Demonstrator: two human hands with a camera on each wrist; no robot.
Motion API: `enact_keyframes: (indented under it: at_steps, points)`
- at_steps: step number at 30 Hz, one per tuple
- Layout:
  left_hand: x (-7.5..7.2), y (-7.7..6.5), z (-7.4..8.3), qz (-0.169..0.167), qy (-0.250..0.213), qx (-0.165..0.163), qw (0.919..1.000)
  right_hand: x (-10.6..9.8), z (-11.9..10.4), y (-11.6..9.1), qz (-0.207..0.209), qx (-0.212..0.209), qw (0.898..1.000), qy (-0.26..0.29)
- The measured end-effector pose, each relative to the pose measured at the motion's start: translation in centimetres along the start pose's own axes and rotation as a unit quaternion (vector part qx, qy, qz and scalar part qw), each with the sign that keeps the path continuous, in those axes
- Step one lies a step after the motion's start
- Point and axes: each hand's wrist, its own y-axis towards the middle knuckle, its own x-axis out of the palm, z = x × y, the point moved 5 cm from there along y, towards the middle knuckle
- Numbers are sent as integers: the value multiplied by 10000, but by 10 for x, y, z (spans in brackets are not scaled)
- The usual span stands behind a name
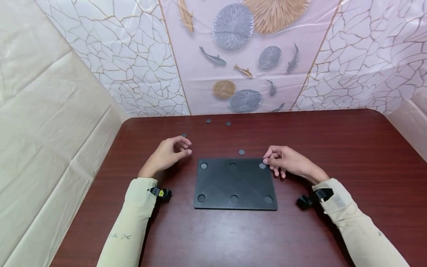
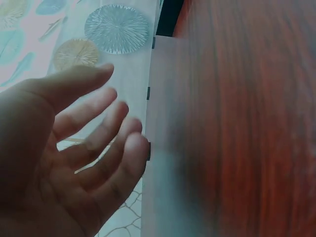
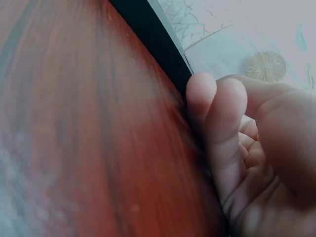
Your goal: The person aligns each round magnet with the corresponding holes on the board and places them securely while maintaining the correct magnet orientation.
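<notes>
Lying on the counter (image 1: 340,148), between its rounded far corners and well in from its far edge, a flat black board (image 1: 235,181) is showing six shallow round recesses in two rows. One grey disc (image 1: 204,166) is sitting in the recess at the board's far left corner, another disc (image 1: 262,166) in the one at its far right. There the right hand (image 1: 288,159) is resting thumb and forefinger tips close together; whether they are pinching the disc cannot be told. A loose disc (image 1: 241,152) is lying just beyond the board's far edge, two more discs (image 1: 228,124) near the counter's far edge. The left hand (image 1: 166,154) is curving loosely, thumb parted from fingers, holding nothing, near a further disc (image 1: 184,135). Red-brown wood grain is gleaming softly. Cream sleeves (image 1: 130,218) are covering both forearms. Behind, a glossy wall covering (image 1: 143,55) is pairing tan-veined white crackle with a pinkish panel (image 1: 197,89) of printed fish (image 1: 216,59) and ribbed rounds (image 1: 232,27); creased beige cloth (image 1: 43,129) is hanging at left.
</notes>
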Motion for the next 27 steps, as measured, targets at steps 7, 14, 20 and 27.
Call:
enact_keyframes:
  at_steps: [7,14,20,27]
  points:
    - [-5,4,-1,324,165,-135,9992,0,0,0,-12,-85,9999,81]
    - [-7,9,-2,465,251,-333,9980,0,0,0,-20,-226,9997,89]
    - [-12,10,-7,511,211,-456,9974,0,-1,2,12,-95,9999,55]
    - [-16,16,-21,741,153,-932,9928,0,0,0,25,-5,10000,-7]
